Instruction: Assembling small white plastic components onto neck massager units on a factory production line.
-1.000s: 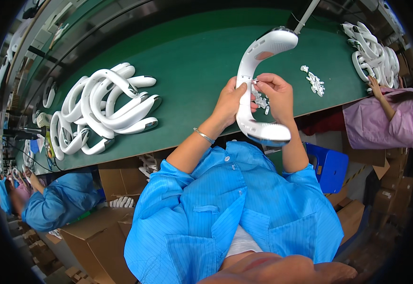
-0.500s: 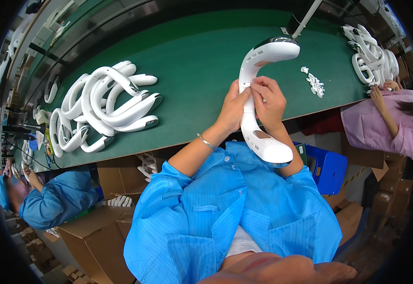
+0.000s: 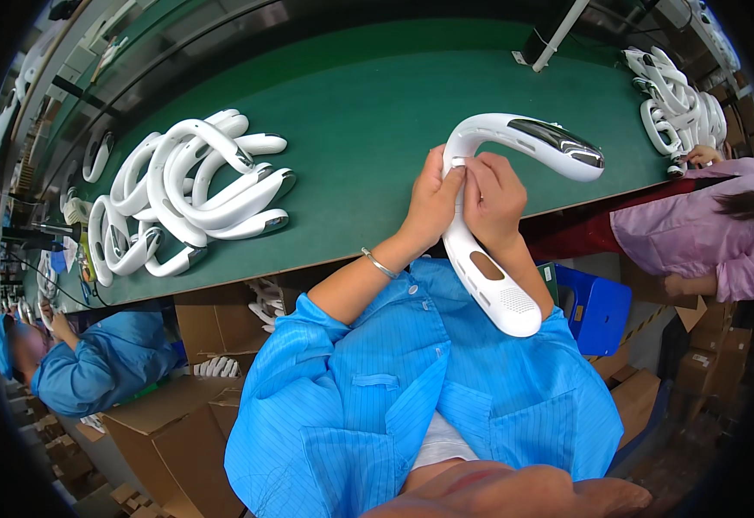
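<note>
A white curved neck fan [image 3: 479, 259] is held up over the table's front edge, with a glossy dark panel on its far arm and a dotted grille on its near end. My left hand [image 3: 433, 203] grips its middle from the left, thumb pressed on the band. On the other side my right hand [image 3: 496, 200] is closed against the same middle stretch, fingers curled beside the left thumb. Whether a small part sits between those fingertips is hidden.
Several more neck fans [image 3: 191, 186] lie heaped on the green table [image 3: 351, 112] to the left. Another heap [image 3: 679, 104] is at the far right, beside a co-worker in pink [image 3: 688, 229]. A metal post [image 3: 563, 34] rises at the back. A blue bin [image 3: 597, 311] stands below.
The neck fan has turned in my hands: its far arm swung right and down, its near end dropped lower. It now covers the small white parts on the table. The right co-worker's arm moved down.
</note>
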### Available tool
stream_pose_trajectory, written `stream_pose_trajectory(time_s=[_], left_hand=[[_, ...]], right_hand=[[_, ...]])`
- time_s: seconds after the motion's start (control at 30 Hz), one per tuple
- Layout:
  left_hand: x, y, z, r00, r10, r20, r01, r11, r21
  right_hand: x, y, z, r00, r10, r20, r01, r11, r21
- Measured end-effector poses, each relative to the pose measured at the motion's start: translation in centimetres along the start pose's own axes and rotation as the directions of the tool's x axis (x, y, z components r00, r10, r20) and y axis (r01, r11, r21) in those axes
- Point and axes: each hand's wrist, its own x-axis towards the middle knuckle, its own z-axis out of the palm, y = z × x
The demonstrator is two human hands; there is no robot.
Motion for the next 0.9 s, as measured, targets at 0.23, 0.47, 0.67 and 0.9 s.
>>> stream_pose_trajectory(time_s=[0.23,0.47,0.67,0.9], left_hand=[[-0.1,0.4,0.4,0.999,-0.03,0.017,0.031,0.999,-0.02],[-0.3,1.0,0.7,0.996,-0.082,0.043,0.085,0.993,-0.077],[-0.4,2.0,0.9,0.974,-0.199,0.108,0.213,0.967,-0.141],[-0.6,2.2,0.6,0.961,-0.203,0.187,0.237,0.955,-0.18]], right_hand=[[-0.1,0.5,-0.1,0.999,0.003,-0.054,0.006,0.984,0.179],[0.2,0.3,-0.7,0.997,0.078,-0.014,-0.071,0.958,0.28],[0.4,0.8,-1.4,0.983,0.168,0.07,-0.182,0.922,0.341],[1.0,1.1,-2.8,0.978,0.084,0.191,-0.15,0.919,0.364]])
